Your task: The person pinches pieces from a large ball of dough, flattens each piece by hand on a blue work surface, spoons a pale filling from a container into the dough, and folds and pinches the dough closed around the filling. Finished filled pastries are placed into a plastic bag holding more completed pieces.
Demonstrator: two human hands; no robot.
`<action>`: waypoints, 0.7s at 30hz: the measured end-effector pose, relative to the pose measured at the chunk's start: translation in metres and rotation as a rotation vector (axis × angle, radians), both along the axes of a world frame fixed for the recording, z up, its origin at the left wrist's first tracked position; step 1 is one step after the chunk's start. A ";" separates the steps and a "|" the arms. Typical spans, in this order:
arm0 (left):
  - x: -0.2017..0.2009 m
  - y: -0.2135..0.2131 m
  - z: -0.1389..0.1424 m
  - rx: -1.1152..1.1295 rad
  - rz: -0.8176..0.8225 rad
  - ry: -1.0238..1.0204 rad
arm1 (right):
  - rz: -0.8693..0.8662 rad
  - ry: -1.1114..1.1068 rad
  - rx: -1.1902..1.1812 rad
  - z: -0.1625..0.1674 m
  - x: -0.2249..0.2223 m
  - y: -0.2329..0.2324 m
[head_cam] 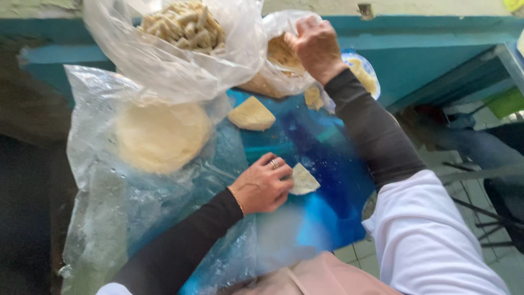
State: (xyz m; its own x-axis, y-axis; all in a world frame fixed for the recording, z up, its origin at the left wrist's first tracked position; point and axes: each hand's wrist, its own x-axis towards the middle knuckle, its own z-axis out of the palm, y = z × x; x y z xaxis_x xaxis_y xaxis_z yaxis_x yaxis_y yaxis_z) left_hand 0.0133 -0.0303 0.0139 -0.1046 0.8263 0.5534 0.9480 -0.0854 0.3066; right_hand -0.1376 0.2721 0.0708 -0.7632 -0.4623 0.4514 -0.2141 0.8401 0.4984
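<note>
Fingers of left hand (263, 188) curled loosely, tips pinning a triangular dough piece (303, 180) flat on the blue sheet (327, 164); ring on one finger. Right hand (315, 46), up and beyond the left, closed around the gathered top of a clear bag (281, 65). A second dough piece (251, 114) lies between the hands. Round dough stack (161, 136) left of the left hand, under plastic.

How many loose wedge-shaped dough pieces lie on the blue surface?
3. One wedge under the left hand; one larger wedge mid-table; one small piece below the right hand, which reaches into a plastic bag. More may be hidden by bags.
</note>
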 end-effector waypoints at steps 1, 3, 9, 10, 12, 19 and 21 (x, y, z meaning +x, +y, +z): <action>0.000 0.001 0.001 0.012 0.012 0.012 | -0.045 0.017 0.228 -0.004 -0.017 0.000; 0.002 0.001 0.002 0.032 0.027 0.022 | -0.057 0.011 0.368 -0.011 -0.033 0.003; 0.003 0.004 -0.003 0.029 0.013 0.000 | -0.157 0.058 0.651 -0.019 -0.019 0.018; 0.003 0.004 -0.003 0.031 0.012 0.001 | -0.226 0.030 0.679 -0.019 -0.017 0.019; 0.003 0.003 -0.003 0.032 0.014 0.004 | -0.215 -0.033 0.578 -0.016 -0.014 0.020; 0.002 0.004 -0.001 0.029 0.018 0.002 | -0.173 0.019 0.442 -0.004 -0.022 0.032; 0.003 0.004 -0.002 0.031 0.018 0.010 | -0.159 -0.150 0.259 -0.012 -0.026 0.029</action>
